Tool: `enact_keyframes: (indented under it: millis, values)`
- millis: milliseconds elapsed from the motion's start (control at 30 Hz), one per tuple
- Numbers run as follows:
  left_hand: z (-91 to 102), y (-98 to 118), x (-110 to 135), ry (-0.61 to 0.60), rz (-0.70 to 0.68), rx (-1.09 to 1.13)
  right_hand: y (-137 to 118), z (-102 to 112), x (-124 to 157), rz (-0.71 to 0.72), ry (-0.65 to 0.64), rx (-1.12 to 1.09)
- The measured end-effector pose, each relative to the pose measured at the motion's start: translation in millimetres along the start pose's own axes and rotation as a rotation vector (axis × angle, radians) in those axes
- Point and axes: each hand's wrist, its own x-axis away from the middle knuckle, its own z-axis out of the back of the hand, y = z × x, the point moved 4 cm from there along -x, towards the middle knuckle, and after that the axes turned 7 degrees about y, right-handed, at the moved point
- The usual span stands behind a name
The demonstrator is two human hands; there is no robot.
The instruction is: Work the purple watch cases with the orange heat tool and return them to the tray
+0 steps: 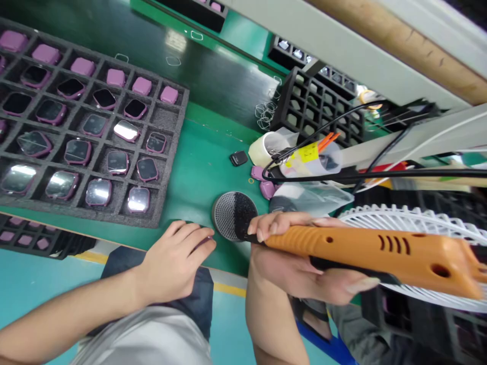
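Observation:
My right hand [292, 248] is wrapped around an orange power tool [353, 253] with vent slots and a black lever along its side. The tool's black front end reaches over a round perforated disc [226, 215], half grey and half black, on the green mat. Beside the disc, at the bench edge, my left hand [178, 258] is closed on a purple-edged smartwatch [201, 242], mostly hidden under the fingers. Left of it lies a grey foam tray [162, 203] holding several purple smartwatches [139, 199] in compartments.
A black smartwatch [239, 158], loose purple watches [267, 189], a white cup [262, 147] and a tool cup [331, 158] sit beyond the disc. A black cable [319, 177] crosses at right, above a white fan guard [399, 218]. A black tray [291, 99] stands behind.

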Motion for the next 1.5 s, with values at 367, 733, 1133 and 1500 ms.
enact_keyframes:
  millis: [367, 733, 1133, 1500]
  values:
    - [3.4, -1.5, -2.5, -0.058, 0.018, 0.033, 9.7, -2.6, 0.2, 0.014, 0.031, -0.010]
    - [-0.3, -2.1, -1.7, 0.047, 0.009, -0.017, -17.9, -5.2, 12.5, -0.030, -0.017, 0.028]
    - [-0.4, -2.5, -2.2, 0.046, 0.025, -0.007, -19.0, -20.0, 30.1, -0.153, -0.099, 0.021]
    - [-0.4, -2.2, -2.8, 0.046, 0.027, -0.003, -19.0, -20.5, 31.7, -0.135, -0.131, 0.020]
